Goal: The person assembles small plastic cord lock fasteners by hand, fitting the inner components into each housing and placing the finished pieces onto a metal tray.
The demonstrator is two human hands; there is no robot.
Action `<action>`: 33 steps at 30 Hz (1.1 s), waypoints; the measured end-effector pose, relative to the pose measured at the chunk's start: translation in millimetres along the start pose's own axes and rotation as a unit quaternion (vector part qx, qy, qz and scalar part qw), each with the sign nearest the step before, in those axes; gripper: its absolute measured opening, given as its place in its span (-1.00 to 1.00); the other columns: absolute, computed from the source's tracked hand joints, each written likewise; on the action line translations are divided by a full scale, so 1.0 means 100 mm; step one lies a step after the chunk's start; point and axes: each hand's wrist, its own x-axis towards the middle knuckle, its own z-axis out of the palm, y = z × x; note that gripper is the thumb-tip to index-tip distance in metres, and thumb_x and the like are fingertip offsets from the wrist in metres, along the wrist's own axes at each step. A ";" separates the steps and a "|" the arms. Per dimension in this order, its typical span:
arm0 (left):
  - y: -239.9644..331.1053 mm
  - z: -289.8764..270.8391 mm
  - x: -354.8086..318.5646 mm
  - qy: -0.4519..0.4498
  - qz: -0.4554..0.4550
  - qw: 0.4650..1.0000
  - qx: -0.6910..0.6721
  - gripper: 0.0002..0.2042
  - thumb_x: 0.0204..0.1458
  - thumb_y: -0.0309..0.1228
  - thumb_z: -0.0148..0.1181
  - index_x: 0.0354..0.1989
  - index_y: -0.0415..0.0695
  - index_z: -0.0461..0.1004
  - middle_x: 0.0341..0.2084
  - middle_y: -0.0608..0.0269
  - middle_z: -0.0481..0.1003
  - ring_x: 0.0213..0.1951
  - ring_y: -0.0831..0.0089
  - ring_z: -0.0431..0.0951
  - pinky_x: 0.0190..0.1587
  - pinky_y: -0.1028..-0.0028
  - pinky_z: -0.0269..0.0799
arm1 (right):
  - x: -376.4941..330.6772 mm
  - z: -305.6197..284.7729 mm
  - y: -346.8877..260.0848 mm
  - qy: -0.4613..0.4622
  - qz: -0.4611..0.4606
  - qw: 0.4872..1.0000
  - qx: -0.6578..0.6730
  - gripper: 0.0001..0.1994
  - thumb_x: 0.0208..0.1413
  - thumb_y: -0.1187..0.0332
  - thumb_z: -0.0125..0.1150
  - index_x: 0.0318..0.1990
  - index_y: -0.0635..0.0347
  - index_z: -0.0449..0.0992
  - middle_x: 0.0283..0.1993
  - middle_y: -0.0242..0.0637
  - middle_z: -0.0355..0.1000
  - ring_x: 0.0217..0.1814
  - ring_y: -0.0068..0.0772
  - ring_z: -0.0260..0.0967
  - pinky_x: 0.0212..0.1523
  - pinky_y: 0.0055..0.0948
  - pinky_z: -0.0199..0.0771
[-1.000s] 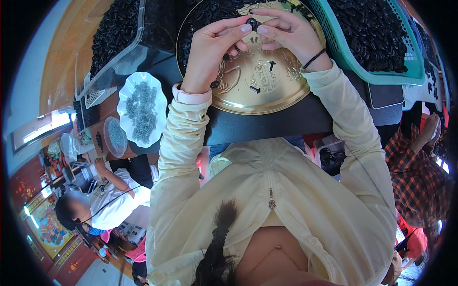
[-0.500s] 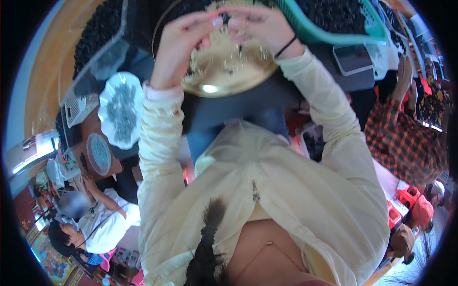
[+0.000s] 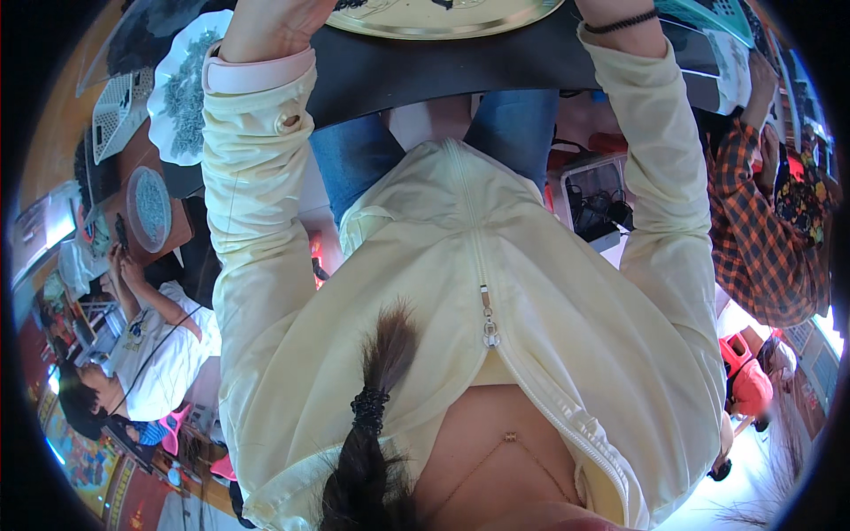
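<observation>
My left hand (image 3: 276, 25) reaches in at the top edge, a pale band around its wrist; its fingers are cut off by the frame. Likewise only the back part of my right hand (image 3: 618, 12) shows, with a dark braided band at the wrist. Between the two wrists lies a round gold tray (image 3: 469, 32) on the dark tabletop. A few small black pieces rest on its visible part. Whatever the fingers touch or hold is out of the picture.
Left of my arm stand a white scalloped dish (image 3: 158, 115) of small greyish pieces, a white basket (image 3: 108, 133) and a round tub (image 3: 148, 210). A green basket (image 3: 722, 18) is at upper right. Co-workers sit on both sides. A box with black items (image 3: 595, 211) stands below the table.
My hands, together over the tray with a small black piece at the fingertips before, are now farther apart and mostly beyond the top edge. The whole view has shifted, moving the tray upward.
</observation>
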 end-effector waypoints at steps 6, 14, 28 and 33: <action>-0.20 -0.12 0.15 0.007 -0.042 0.997 -0.060 -0.80 0.00 -0.46 0.16 -0.19 -0.22 0.51 -0.53 0.47 0.46 -0.64 0.82 0.20 -0.61 0.80 0.01 | 0.19 0.05 0.19 0.005 0.000 1.000 0.008 -0.72 0.06 0.39 0.16 -0.05 0.23 0.44 -0.36 -0.41 0.44 -0.38 -0.67 0.38 -0.36 -0.72 0.43; -0.23 -0.08 0.36 0.058 0.032 0.996 -0.067 -0.76 0.04 -0.35 0.14 -0.14 -0.18 0.47 -0.50 0.45 0.46 -0.63 0.80 0.25 -0.60 0.78 0.08 | 0.40 0.09 0.09 0.056 -0.107 0.990 0.075 -0.73 0.07 0.41 0.14 -0.06 0.25 0.46 -0.40 -0.41 0.44 -0.47 -0.71 0.34 -0.46 -0.76 0.38; 0.48 0.26 -0.15 0.078 0.162 0.984 -0.021 -0.65 0.07 -0.40 0.03 0.05 -0.20 0.30 0.00 0.04 0.38 -0.19 0.55 0.45 -0.36 0.69 0.31 | 0.18 -1.37 -0.26 0.306 -0.206 0.851 -0.374 -0.56 -0.04 0.35 0.26 0.04 0.18 0.35 -0.31 -0.40 0.46 -0.45 -0.67 0.28 -0.33 -0.70 0.33; 0.95 0.32 -0.80 0.056 0.405 0.909 0.083 -0.23 -0.14 -0.19 0.29 0.24 -0.14 0.03 0.15 -0.26 0.10 -0.12 0.33 0.41 -0.37 0.57 0.39 | 0.07 -1.74 -0.16 0.314 -0.085 0.805 -0.496 -0.37 -0.11 0.19 0.29 0.17 0.02 0.22 -0.26 -0.42 0.50 -0.38 -0.61 0.37 -0.23 -0.54 0.38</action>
